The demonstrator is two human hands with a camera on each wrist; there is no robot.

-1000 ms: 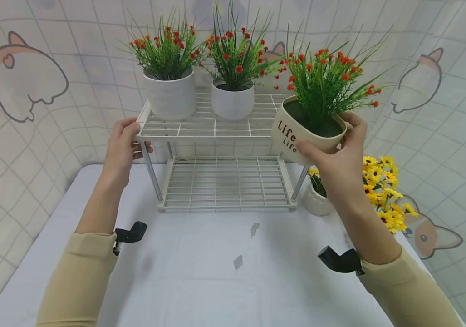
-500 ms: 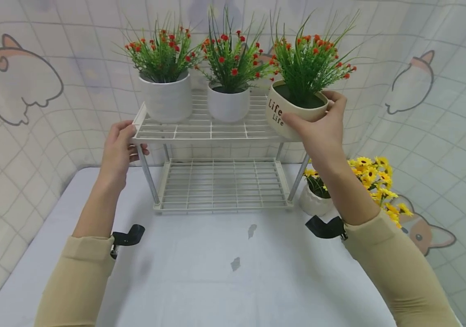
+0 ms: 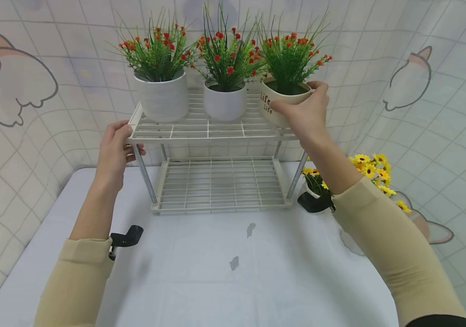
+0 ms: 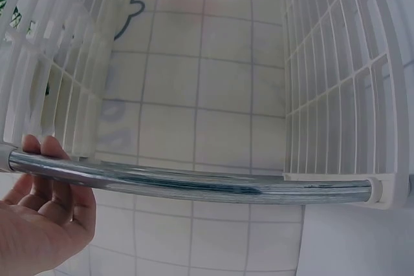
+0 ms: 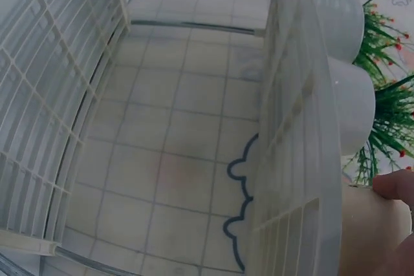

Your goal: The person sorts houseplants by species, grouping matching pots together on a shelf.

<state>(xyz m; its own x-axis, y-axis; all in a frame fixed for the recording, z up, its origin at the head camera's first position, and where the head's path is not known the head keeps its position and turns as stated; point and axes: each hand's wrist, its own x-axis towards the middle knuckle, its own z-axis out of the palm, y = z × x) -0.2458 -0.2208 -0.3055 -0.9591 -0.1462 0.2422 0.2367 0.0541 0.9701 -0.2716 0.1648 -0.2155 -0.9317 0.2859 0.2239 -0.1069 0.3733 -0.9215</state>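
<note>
Right hand (image 3: 304, 119): fingers (image 3: 278, 107) and thumb curled round the rim of the cream pot (image 3: 271, 108), thumb on the far rim, fingers on the near wall beside the lettering "Life". The right wrist view shows a fingertip on the pot's wall.

Cream pot: upright, long axis vertical, bearing green stems with small red flowers. It sits at the right end of the top shelf (image 3: 200, 129) of the white wire rack (image 3: 216, 181). Whether its base is touching the wires or just above them cannot be told. The pot lies directly within the right hand's hold; the left hand is well apart from it, at the opposite end of the shelf.

Left hand (image 3: 114, 150): fingers wrapped over the near left corner of the top shelf, thumb below. In the left wrist view the fingertips rest against the chrome post (image 4: 194, 185).

Neighbours on the top shelf, right to left: small white pot (image 3: 224, 101), just beside the cream pot; large white pot (image 3: 161, 97) at the left end. Both carry the same red-flowered greenery.

Lower shelf (image 3: 216, 184): bare wire grid.

Bench (image 3: 216, 272): white cover with two small dark marks. To the right of the rack stands a pot of yellow flowers (image 3: 373, 170), partly hidden by the right forearm.

Backdrop: tiled sheet with cartoon animal outlines.
</note>
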